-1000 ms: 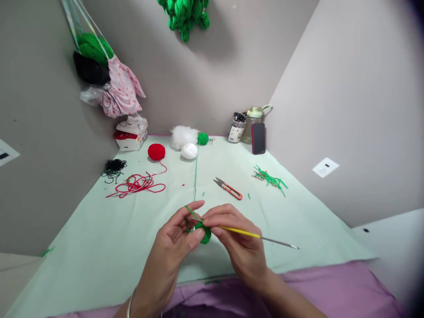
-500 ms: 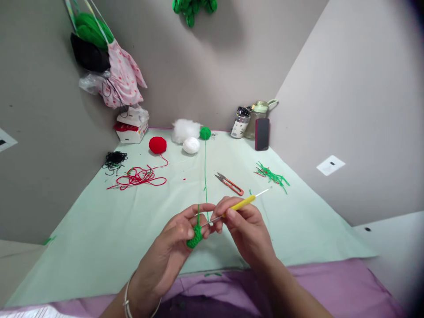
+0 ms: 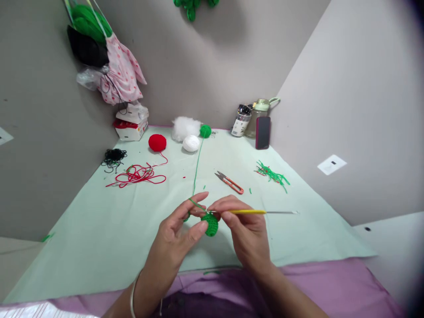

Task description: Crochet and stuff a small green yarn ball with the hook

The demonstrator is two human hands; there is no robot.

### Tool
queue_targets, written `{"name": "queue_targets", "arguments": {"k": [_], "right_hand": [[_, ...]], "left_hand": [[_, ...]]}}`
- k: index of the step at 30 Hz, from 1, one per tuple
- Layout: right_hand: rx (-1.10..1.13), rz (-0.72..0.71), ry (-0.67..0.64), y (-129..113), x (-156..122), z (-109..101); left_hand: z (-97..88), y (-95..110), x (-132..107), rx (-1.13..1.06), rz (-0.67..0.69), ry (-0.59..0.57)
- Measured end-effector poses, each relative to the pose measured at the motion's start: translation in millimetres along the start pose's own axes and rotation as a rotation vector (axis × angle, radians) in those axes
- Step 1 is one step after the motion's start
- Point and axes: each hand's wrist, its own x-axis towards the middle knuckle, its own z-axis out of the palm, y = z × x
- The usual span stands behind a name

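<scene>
My left hand (image 3: 177,240) pinches a small round green crochet piece (image 3: 210,225) between thumb and fingers. Green yarn (image 3: 196,170) passes over its raised index finger and runs back to a green yarn ball (image 3: 205,131). In my right hand (image 3: 247,234) is a crochet hook (image 3: 250,212) with a yellow grip, held level. One metal end points right; the other reaches the top edge of the green piece, where fingers partly hide its tip.
Orange-handled thread snips (image 3: 230,183) lie beyond my hands. To the left are tangled red yarn (image 3: 137,176), a red yarn ball (image 3: 157,142) and black yarn (image 3: 114,159). Green yarn scraps (image 3: 272,173) lie right, before a phone (image 3: 263,133). White stuffing (image 3: 185,128) sits at the back.
The hook has swung from a slant to nearly level. The green piece has turned and moved right and up, showing its rounded side. My left index finger has lifted, shifting the yarn left.
</scene>
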Motion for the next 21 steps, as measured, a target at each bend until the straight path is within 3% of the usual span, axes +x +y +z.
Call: {"name": "queue_targets", "arguments": {"k": [6,12,17,21], "right_hand": [[0.153,0.203,-0.009,4.6,2.7,-5.1],[0.189,0.225,-0.063,2.7,6.9,-9.0],[0.000,0.078,-0.106,-7.1,6.8,-12.3],[-0.386,-0.280,-0.196,-13.2,3.1,-12.0]], "left_hand": [[1.4,0.8,3.0,-0.169,-0.058,-0.045],[0.2,3.3,4.2,-0.118,-0.052,-0.033],[-0.1,1.1,4.3,-0.013,0.022,0.010],[2.5,0.8,2.2,0.165,0.127,0.095]]}}
